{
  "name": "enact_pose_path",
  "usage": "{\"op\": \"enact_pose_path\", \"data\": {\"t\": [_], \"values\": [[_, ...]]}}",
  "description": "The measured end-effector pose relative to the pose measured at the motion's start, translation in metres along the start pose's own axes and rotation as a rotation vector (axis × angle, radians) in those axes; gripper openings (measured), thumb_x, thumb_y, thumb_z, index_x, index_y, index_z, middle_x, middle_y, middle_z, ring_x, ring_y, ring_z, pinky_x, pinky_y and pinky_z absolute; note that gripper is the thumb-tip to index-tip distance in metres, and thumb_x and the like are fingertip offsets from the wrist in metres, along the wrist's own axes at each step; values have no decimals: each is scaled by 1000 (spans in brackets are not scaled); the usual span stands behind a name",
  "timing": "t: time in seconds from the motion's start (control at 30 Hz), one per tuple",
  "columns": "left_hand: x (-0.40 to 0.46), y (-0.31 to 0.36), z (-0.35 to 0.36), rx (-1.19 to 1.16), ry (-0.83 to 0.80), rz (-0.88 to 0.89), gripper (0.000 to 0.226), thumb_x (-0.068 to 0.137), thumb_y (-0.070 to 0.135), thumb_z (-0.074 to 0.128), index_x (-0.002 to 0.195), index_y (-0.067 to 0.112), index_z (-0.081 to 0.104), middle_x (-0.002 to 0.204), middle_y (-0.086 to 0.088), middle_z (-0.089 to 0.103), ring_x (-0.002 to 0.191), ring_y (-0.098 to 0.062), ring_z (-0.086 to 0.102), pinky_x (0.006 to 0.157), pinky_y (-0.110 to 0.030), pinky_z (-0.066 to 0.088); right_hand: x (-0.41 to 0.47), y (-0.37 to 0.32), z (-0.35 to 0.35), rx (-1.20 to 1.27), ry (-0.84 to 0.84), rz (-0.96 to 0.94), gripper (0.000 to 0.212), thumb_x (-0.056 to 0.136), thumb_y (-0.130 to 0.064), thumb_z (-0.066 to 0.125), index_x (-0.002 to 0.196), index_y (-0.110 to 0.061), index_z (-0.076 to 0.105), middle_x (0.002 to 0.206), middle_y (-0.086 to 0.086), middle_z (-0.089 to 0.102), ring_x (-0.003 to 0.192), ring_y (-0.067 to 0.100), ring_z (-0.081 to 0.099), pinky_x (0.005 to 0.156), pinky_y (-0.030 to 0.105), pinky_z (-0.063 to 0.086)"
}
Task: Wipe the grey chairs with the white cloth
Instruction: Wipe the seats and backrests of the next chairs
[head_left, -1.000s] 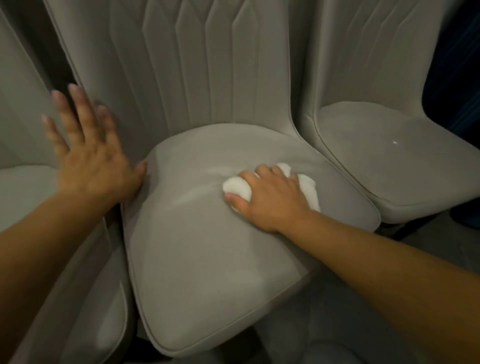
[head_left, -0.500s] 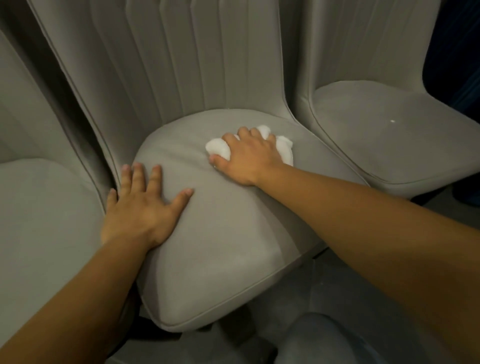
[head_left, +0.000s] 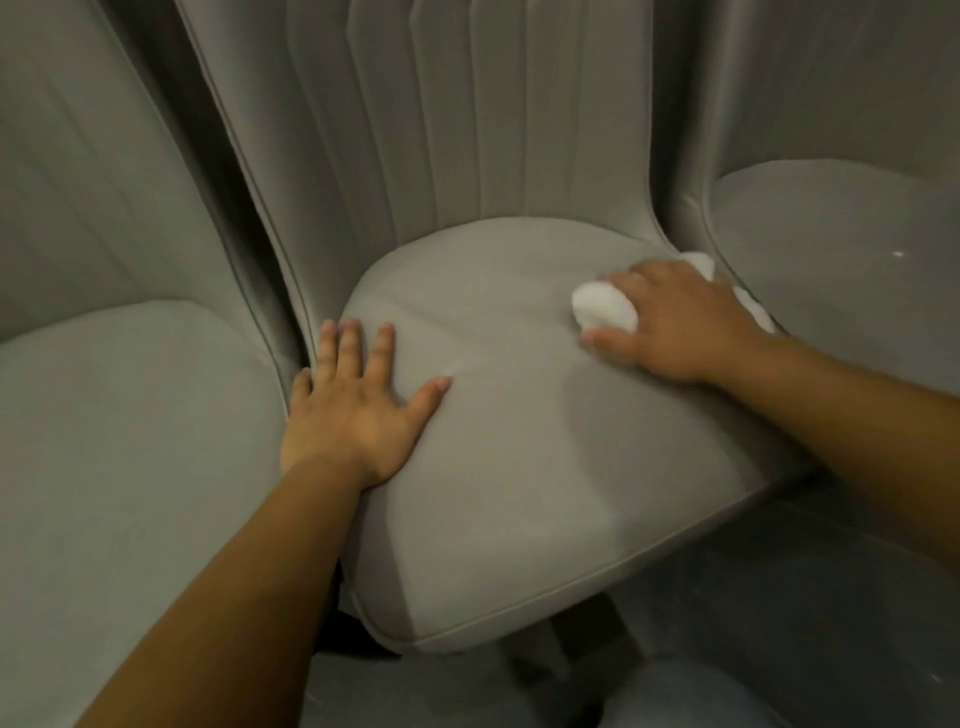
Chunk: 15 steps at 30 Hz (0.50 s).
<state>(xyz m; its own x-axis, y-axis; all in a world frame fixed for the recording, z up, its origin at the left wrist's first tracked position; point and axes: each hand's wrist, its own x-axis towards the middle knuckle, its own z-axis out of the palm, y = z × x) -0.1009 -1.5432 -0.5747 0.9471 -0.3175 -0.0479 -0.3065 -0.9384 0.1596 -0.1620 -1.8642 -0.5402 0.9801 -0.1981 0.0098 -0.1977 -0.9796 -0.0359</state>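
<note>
white crumpled cloth bunched under right hand at right edge of middle grey padded chair seat, fingers curled over it to wipe; left hand spread flat, bracing seat

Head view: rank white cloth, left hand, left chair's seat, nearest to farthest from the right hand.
1. white cloth: under the right hand, right side of the middle seat.
2. left hand: flat on the middle seat's left edge.
3. left chair's seat: beyond the left hand.

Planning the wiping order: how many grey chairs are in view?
3. Left chair; middle chair, under both hands and the cloth; right chair. Others may sit outside the frame.
</note>
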Motion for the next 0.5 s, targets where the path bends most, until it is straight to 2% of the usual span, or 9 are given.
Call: {"op": "enact_pose_path", "data": {"t": [0.1,0.2,0.33,0.5], "values": [[1,0,2,-2,15,3,94,80,88,6,157,35,-1,166,3,-8,150,-15,-18,121,-47,7,50,1,3,-24,-2,59,89,74,-93,30,145,-40,41,147,8,46,133,35,43,107,57,35],[1,-1,2,-1,16,5,93,80,88,5,157,36,-1,166,3,-9,150,-15,-18,122,-47,7,46,-6,9,-21,23,77,78,83,-85,38,147,-40,38,149,7,43,135,35,38,106,56,31],[0,0,2,-9,24,9,95,79,89,3,157,35,0,166,2,-7,150,-16,-16,121,-47,8,-18,1,7,4,59,8,77,86,-81,42,150,-40,32,152,3,40,139,31,34,108,57,30],[1,-1,4,-1,40,9,98,77,90,0,157,33,2,166,0,-4,151,-17,-13,121,-48,8,-115,17,2,31,63,-47,84,81,-90,30,148,-40,30,148,-2,42,137,27,37,106,61,37]]}}
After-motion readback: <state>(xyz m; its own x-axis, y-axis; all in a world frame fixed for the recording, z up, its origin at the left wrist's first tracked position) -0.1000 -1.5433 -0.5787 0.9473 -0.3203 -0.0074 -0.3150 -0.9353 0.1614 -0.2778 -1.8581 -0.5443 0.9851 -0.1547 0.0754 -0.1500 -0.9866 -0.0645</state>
